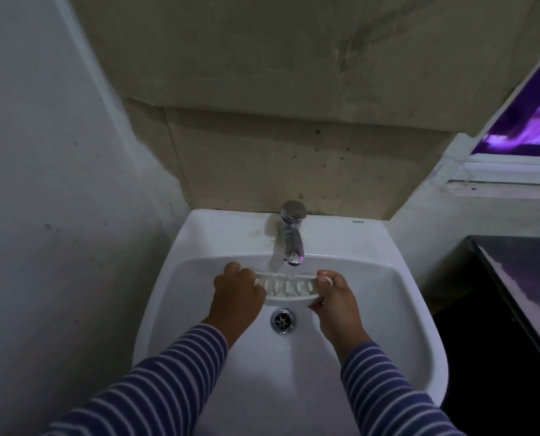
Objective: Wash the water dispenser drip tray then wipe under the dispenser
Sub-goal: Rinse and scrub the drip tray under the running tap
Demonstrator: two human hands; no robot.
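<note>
Drip tray (289, 289) ends hidden under both hands; slot detail blurred by dim light and running water. Tray long axis runs 9 to 3 o'clock, slotted face up, held over white sink (397, 297) below chrome tap (290, 237). Left hand (235, 298) fingers curled round left end; right hand (334, 302) pinches right end. Drain (283, 320) at 6 o'clock of tray. Stained beige wall (262, 89) behind; striped sleeves (174, 369).

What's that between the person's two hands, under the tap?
The white slotted drip tray, gripped at its ends by the left hand and right hand, seen in the head view.
</note>
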